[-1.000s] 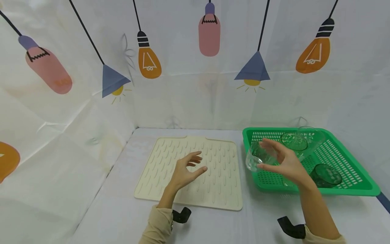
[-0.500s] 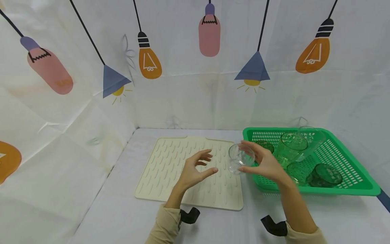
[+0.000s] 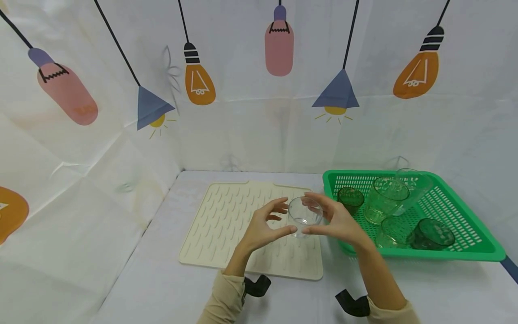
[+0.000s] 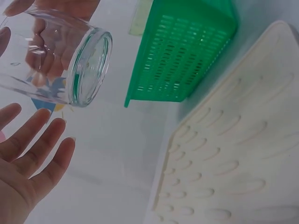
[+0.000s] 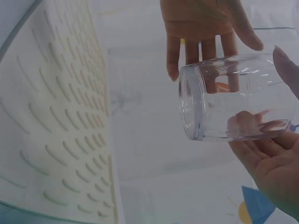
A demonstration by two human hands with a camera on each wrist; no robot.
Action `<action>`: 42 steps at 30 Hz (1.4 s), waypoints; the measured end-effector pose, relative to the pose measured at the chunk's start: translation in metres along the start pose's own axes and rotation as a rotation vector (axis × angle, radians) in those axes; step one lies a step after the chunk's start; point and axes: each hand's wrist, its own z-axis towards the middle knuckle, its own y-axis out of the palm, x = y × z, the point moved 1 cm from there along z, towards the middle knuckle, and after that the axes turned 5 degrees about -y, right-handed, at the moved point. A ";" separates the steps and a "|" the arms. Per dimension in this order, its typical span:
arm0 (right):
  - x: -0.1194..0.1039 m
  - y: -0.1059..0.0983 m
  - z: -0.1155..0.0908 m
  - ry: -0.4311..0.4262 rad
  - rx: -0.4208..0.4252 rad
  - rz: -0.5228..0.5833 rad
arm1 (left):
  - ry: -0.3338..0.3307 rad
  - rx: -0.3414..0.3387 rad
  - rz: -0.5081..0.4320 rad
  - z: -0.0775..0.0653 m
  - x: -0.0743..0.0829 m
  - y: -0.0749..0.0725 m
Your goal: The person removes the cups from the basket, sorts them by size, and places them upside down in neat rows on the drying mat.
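With our right hand (image 3: pixel 341 223) we grip a clear glass (image 3: pixel 303 215) above the cream mat (image 3: pixel 226 229); our left hand (image 3: pixel 263 228), fingers loose, is at the glass's left.

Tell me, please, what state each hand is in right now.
Left hand: open, close beside the clear glass.
Right hand: holding the clear glass.
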 end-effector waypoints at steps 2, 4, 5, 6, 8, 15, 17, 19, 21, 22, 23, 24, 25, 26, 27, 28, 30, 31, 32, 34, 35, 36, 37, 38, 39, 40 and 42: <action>0.000 0.002 0.001 -0.006 -0.006 -0.003 | 0.002 -0.005 0.000 0.000 0.001 0.000; 0.000 0.004 0.001 -0.014 -0.013 -0.007 | 0.006 -0.009 0.000 0.000 0.002 0.000; 0.000 0.005 0.002 -0.017 -0.016 -0.006 | 0.008 -0.012 -0.002 0.000 0.002 0.000; 0.001 0.005 0.002 -0.018 -0.017 -0.007 | 0.011 -0.014 -0.005 0.000 0.002 0.000; 0.002 0.006 0.002 -0.017 -0.018 -0.008 | 0.018 -0.021 -0.011 0.000 0.001 0.000; 0.004 0.008 0.002 0.006 -0.020 -0.012 | 0.044 -0.028 -0.020 0.005 -0.023 0.005; 0.004 0.010 0.003 0.010 -0.022 -0.008 | 0.044 -0.028 -0.017 0.006 -0.031 0.006; 0.005 0.011 0.003 0.019 -0.024 0.000 | 0.043 -0.033 -0.011 0.005 -0.034 0.006; 0.006 0.012 0.003 0.027 -0.026 0.009 | 0.037 -0.039 -0.013 0.005 -0.034 0.006; 0.006 0.012 0.003 0.029 -0.025 0.014 | 0.031 -0.043 -0.015 0.004 -0.035 0.006; 0.006 0.013 0.003 0.029 -0.025 0.015 | 0.022 -0.048 -0.019 0.004 -0.034 0.006; 0.006 0.014 0.003 0.032 -0.024 0.020 | 0.016 -0.050 -0.018 0.004 -0.034 0.007; 0.006 0.015 0.003 0.030 -0.023 0.024 | 0.008 -0.055 -0.019 0.003 -0.034 0.007; 0.007 0.015 0.003 0.026 -0.021 0.028 | 0.001 -0.057 -0.016 0.003 -0.033 0.007; 0.007 0.016 0.003 0.022 -0.019 0.029 | -0.005 -0.059 -0.013 0.003 -0.033 0.007; 0.007 0.017 0.003 0.019 -0.015 0.030 | -0.012 -0.061 -0.008 0.003 -0.032 0.007; 0.007 0.019 0.004 0.016 -0.005 0.031 | -0.015 -0.063 0.007 0.003 -0.031 0.008; 0.007 0.020 0.004 0.014 -0.001 0.026 | -0.015 -0.062 0.016 0.003 -0.031 0.008; 0.007 0.021 0.004 0.015 0.005 0.024 | -0.012 -0.058 0.027 0.003 -0.031 0.009; 0.007 0.023 0.004 0.024 0.015 0.021 | -0.004 -0.052 0.046 0.003 -0.031 0.010; 0.007 0.023 0.004 0.030 0.019 0.021 | 0.002 -0.047 0.054 0.004 -0.030 0.010; 0.007 0.024 0.004 0.035 0.022 0.021 | 0.004 -0.043 0.063 0.004 -0.030 0.011; 0.007 0.024 0.004 0.040 0.023 0.021 | 0.007 -0.040 0.070 0.005 -0.031 0.011; 0.007 0.025 0.004 0.045 0.026 0.024 | 0.009 -0.037 0.074 0.005 -0.031 0.012; 0.007 0.025 0.004 0.047 0.028 0.026 | 0.008 -0.036 0.077 0.005 -0.031 0.012; 0.007 0.025 0.004 0.049 0.029 0.027 | 0.005 -0.035 0.081 0.006 -0.031 0.013; 0.008 0.025 0.004 0.046 0.030 0.028 | 0.000 -0.036 0.087 0.006 -0.031 0.013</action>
